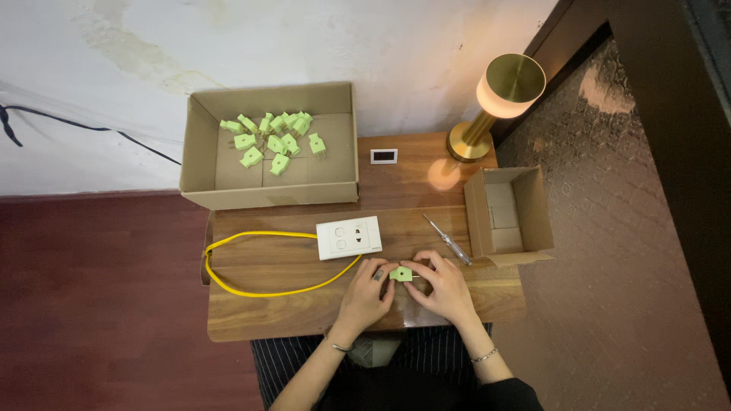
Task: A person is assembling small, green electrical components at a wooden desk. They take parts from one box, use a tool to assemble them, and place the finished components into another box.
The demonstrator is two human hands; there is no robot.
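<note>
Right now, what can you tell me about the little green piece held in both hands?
The green plug is a small, pale green part, plastic by its look. It sits low over the wooden table's near edge, pinched between the left hand and the right hand. Its prongs cannot be made out.

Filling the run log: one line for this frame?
left hand: holds green plug | right hand: holds same plug | nearby: white socket plate, screwdriver | box of green plugs: rear left

Small light-green plug (401,274) between fingertips, above table edge
</note>
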